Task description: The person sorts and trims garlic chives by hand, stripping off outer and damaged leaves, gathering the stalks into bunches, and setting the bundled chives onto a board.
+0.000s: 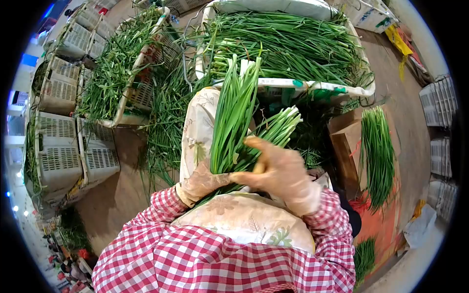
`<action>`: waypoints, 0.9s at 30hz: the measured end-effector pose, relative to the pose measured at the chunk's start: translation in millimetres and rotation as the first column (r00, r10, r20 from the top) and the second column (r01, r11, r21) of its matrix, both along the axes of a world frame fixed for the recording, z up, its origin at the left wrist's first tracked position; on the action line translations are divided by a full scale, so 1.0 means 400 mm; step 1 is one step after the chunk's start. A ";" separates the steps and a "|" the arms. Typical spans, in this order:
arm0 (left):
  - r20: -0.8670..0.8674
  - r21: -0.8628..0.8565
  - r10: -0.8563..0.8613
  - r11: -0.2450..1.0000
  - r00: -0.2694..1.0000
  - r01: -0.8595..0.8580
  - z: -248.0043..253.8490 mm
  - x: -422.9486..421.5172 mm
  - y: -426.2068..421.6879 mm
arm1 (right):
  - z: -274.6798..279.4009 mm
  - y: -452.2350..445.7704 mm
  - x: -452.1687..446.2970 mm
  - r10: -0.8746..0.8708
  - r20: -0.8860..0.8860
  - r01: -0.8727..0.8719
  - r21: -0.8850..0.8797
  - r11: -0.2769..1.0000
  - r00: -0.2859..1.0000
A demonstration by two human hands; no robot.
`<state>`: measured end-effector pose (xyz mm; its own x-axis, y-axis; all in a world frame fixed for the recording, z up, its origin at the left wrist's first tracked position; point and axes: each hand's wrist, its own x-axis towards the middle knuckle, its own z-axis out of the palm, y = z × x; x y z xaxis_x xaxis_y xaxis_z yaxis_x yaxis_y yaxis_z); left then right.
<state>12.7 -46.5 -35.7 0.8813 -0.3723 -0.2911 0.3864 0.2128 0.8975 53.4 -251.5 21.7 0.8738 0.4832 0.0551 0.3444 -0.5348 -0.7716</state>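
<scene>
My left hand (207, 181), in a thin pale glove, is closed round the lower part of an upright bunch of garlic chives (234, 117), white stem ends up. A second, smaller bunch of chives (282, 126) lies slanted to the right across my lap, crossing behind the first. My right hand (281, 171), also gloved and slightly blurred, is over the lower part of the slanted bunch, thumb and forefinger apart. Its thumb tip is close to my left hand. No held item shows in it. A patterned apron (244, 219) covers my lap beneath both hands.
In front stands a white crate (364, 91) heaped with chives. Loose leaves fill another crate (122, 115) at the left, beside stacked crates (61, 166). At right, a chive bunch (377, 156) rests on a cardboard box (346, 146). Leaf litter (166, 122) covers the floor between crates.
</scene>
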 end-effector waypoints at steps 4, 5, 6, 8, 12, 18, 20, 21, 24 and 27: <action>-0.096 -0.076 -0.082 0.994 0.992 0.075 0.029 0.001 0.016 | -0.058 0.066 -0.022 -0.043 0.126 0.022 0.164 0.986 0.991; -0.107 -0.154 -0.114 0.983 0.988 0.097 0.010 -0.002 0.040 | -0.051 0.068 -0.029 -0.056 0.026 0.045 0.302 0.952 0.998; -0.117 -0.203 -0.081 0.977 0.990 0.056 0.003 -0.009 0.049 | -0.036 0.045 -0.030 0.011 -0.204 0.081 0.437 0.896 0.979; -0.130 -0.267 -0.057 0.964 0.990 0.020 -0.004 -0.016 0.057 | 0.061 -0.028 -0.021 0.033 -0.521 0.304 0.548 0.779 0.853; -0.082 -0.177 -0.020 0.984 0.996 0.006 0.001 -0.028 0.060 | 0.078 -0.222 0.071 -0.615 0.112 0.495 0.490 0.718 0.781; 0.007 0.007 -0.124 0.992 0.992 0.124 0.062 -0.031 0.039 | 0.104 -0.142 0.118 -0.073 0.462 0.282 -0.401 0.871 0.884; 0.079 0.096 -0.176 0.981 0.981 0.169 0.054 -0.040 0.045 | 0.104 -0.108 0.130 0.066 0.055 -0.024 -0.568 0.822 0.996; 0.077 0.095 -0.187 0.979 0.979 0.179 0.047 -0.046 0.051 | 0.114 -0.105 0.157 0.112 -0.199 -0.209 -0.577 0.790 0.974; 0.053 0.045 -0.158 0.987 0.986 0.156 0.031 -0.053 0.058 | 0.105 -0.118 0.161 0.055 -0.276 -0.169 -0.410 0.896 0.960; -0.018 -0.073 -0.121 0.990 0.992 0.120 0.023 -0.046 0.051 | 0.083 -0.115 0.152 -0.076 -0.291 0.003 -0.245 0.970 0.954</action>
<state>-5.5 -25.9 -26.5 0.8222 -0.4960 -0.2793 0.4333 0.2270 0.8722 114.2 -297.5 55.1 0.8513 0.4148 -0.3212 0.0951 -0.7241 -0.6831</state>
